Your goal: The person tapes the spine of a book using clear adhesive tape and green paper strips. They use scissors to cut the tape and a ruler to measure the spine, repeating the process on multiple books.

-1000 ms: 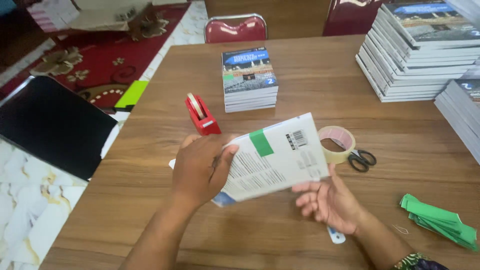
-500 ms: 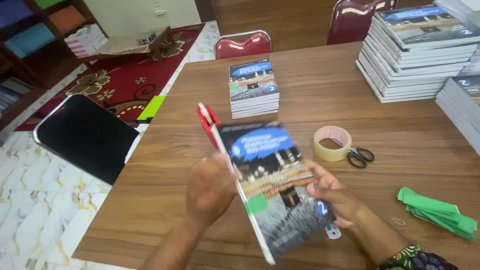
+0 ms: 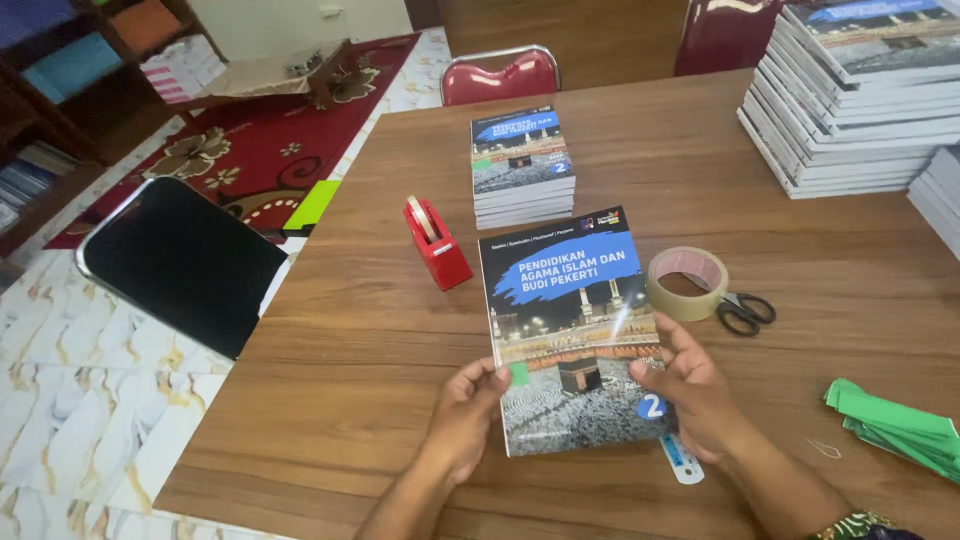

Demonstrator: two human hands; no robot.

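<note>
Both the left hand [image 3: 465, 415] and the right hand [image 3: 690, 392] are gripping the lower edges of a book [image 3: 577, 325], fingers curled narrow. It is lying cover up on the table [image 3: 380, 360], long axis pointing away from the person.

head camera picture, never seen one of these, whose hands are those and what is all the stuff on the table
The camera sits on a person's head and looks down, so the two bare hands at the bottom are that person's own. The left hand and the right hand hold a book by its lower edges, front cover up, above a wooden table. A small green sticker sits by its left edge.

On the table lie a red tape dispenser, a roll of tape, black scissors, green paper strips, a small pile of the same books and taller stacks at the right. A white ruler shows below the book.
</note>
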